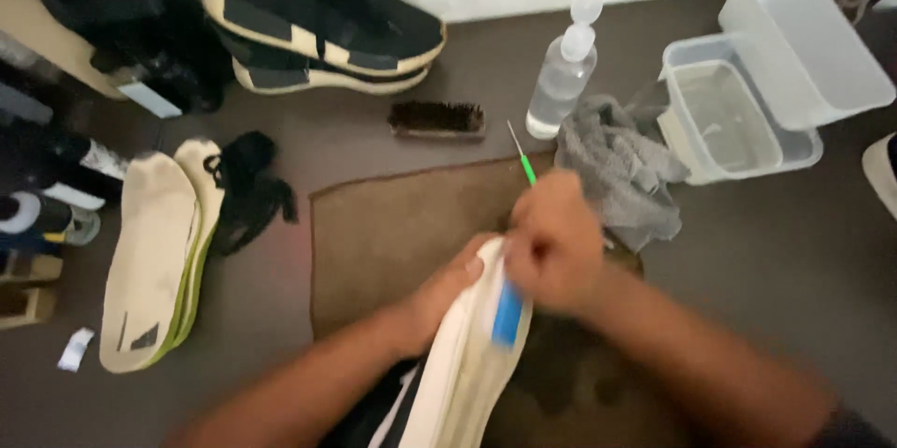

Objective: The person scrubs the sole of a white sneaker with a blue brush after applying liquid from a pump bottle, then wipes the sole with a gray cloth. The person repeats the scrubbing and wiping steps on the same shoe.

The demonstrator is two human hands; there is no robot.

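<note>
- Right hand point(553, 244) is clenched around a small brush point(519, 235), green handle poking up past the knuckles, blue head pressed to the pale sole of the shoe point(464, 364).
- Left hand point(447, 297) clamps that shoe from its left side, thumb over the sole's edge, holding it tilted above the brown mat point(392, 224).
- This looks like the scrubbing step: bristles on the sole's rim, near the toe end. The picture is blurred, so I cannot tell the exact contact spot.
- Beyond the mat: a dark bristle brush point(436, 118) and a clear spray bottle point(562, 74), with a grey cloth point(621, 168) just right of the mat's far corner.
- Further right of the cloth, nested clear plastic tubs point(747, 121).
- Left of the mat, two insoles point(154, 256) beside black laces point(248, 186); another dark shoe point(318, 23) lies beyond them.
- Next move, I'd judge, needs a steady left-hand hold while the brush works further along the rim.
</note>
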